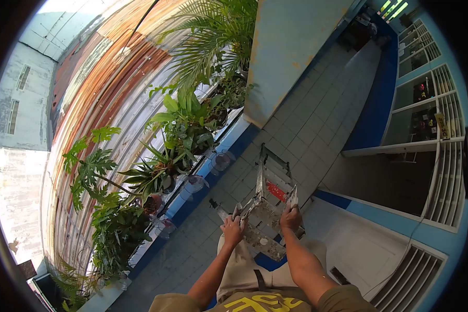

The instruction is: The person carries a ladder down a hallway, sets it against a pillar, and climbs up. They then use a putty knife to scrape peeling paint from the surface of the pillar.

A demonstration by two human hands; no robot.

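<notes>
A paint-spattered metal stepladder (265, 229) stands in front of my legs, with a red label (276, 191) on one of its parts. My left hand (233, 230) is closed around its left side rail. On the opposite side, my right hand (291, 218) grips the other rail near its upper end. Both sets of fingers wrap the metal, so the exact contact is partly hidden. The ladder's far legs reach toward the tiled floor ahead.
Potted plants (184, 122) line a blue ledge (179, 208) on the left, with hanging clear plastic cups (196, 183) beside it. A pale pillar (286, 57) rises ahead. Grey floor tiles (317, 104) run down the corridor. Louvred windows (447, 109) and a white panel (359, 244) lie to the right.
</notes>
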